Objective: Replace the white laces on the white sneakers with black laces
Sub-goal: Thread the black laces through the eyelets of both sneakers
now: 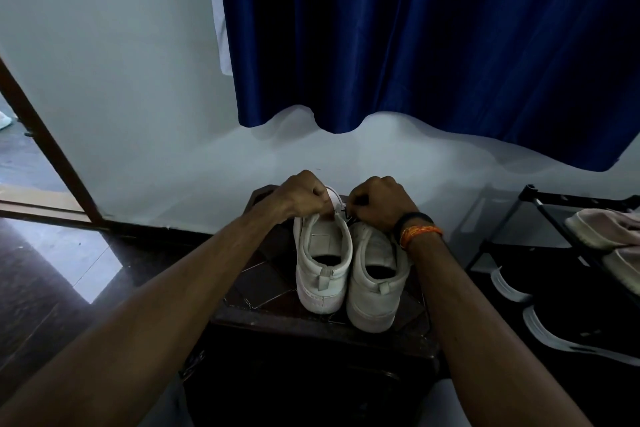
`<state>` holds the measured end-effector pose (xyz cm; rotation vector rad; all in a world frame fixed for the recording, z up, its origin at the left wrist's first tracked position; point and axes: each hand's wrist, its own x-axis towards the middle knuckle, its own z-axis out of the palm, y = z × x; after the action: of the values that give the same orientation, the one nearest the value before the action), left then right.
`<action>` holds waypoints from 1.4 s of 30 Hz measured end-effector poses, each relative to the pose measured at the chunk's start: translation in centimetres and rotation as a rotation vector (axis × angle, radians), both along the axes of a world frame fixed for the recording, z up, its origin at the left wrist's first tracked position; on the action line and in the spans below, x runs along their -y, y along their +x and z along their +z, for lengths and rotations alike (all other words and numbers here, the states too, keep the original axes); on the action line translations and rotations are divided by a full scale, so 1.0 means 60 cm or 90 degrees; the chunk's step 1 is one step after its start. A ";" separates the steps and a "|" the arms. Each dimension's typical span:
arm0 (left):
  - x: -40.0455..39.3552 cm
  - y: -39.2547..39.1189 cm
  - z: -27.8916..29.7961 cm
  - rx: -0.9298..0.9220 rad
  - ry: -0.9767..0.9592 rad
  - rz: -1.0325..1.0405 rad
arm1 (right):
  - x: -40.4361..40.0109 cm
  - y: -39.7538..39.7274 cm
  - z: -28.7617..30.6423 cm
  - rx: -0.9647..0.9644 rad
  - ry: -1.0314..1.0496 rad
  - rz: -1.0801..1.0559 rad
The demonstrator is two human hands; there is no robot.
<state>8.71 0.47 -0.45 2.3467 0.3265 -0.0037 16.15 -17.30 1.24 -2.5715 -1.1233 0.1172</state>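
White sneakers (343, 267) side by side; heels nearest

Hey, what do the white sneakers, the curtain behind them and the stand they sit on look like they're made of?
White sneakers: smooth matte leather or a synthetic like it, judging by the even, creased panels.
Blue curtain: satin-like cloth, with glossy highlights along soft folds.
Stand: probably dark polished wood, going by the glossy patterned top and hard edge; too dim to be sure.

Dim, bluish, wide-angle bowed edges; daylight glare on floor (79, 253) at left
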 end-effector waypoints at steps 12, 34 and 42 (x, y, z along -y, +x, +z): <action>0.010 -0.010 -0.013 0.129 -0.082 0.016 | -0.009 -0.005 -0.005 -0.025 0.053 0.012; -0.008 0.000 0.014 0.075 0.070 -0.086 | -0.026 -0.005 0.006 -0.179 0.097 -0.033; -0.039 -0.019 0.034 0.092 -0.068 0.011 | -0.047 -0.015 0.017 -0.146 0.116 0.002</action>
<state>7.58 2.83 1.57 2.2248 0.2688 0.1526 15.28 -14.45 2.27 -2.3276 -1.0034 0.2890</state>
